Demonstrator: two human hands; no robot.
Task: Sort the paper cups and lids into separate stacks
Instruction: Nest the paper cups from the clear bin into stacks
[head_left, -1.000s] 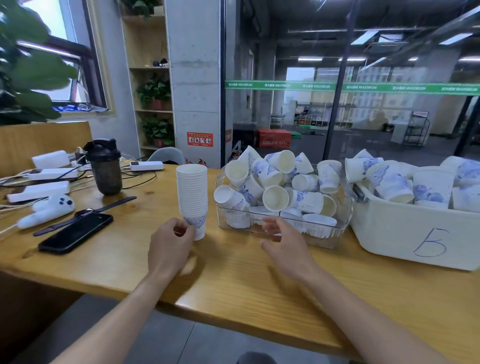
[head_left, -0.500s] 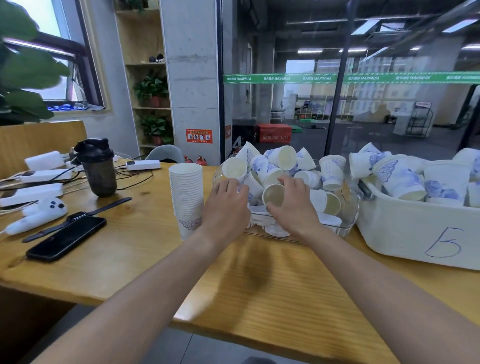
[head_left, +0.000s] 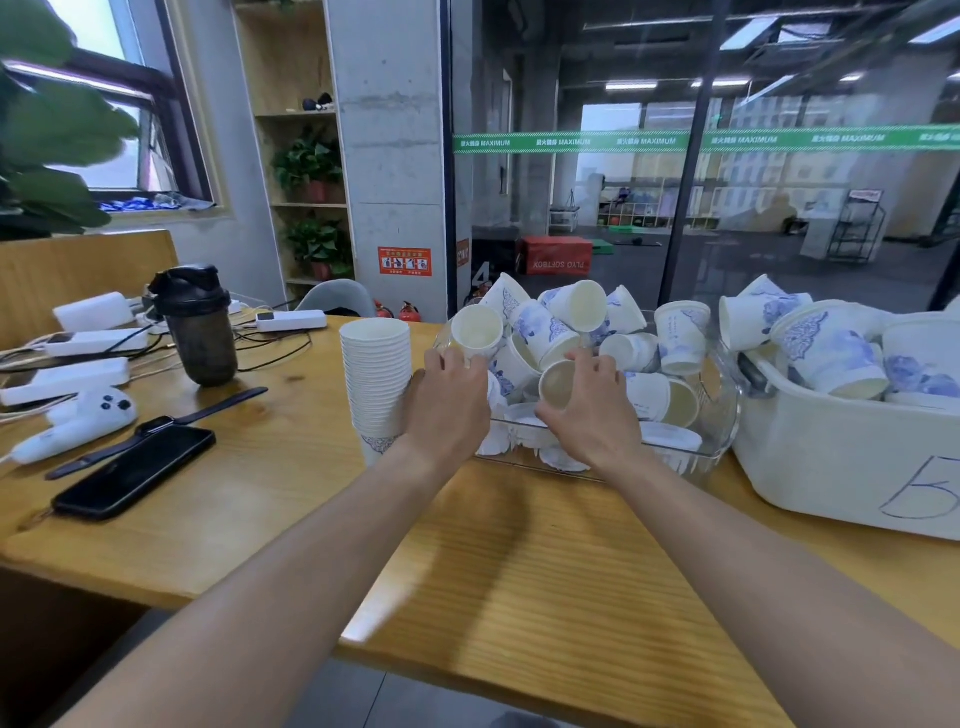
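Note:
A tall stack of white paper cups stands on the wooden table. To its right a clear bin holds several loose blue-patterned paper cups, with white lids lying at its bottom. My left hand reaches over the bin's left edge, and its curled fingers hold the base of a white cup. My right hand grips a cup in the middle of the bin, the cup's mouth facing me.
A white tub marked "5" full of more cups stands at the right. At the left lie a black phone, a watch, a white controller, a dark shaker bottle and power strips with cables.
Both hands have gone from the table in front of the stack and bin up into the bin, and each has closed on a cup.

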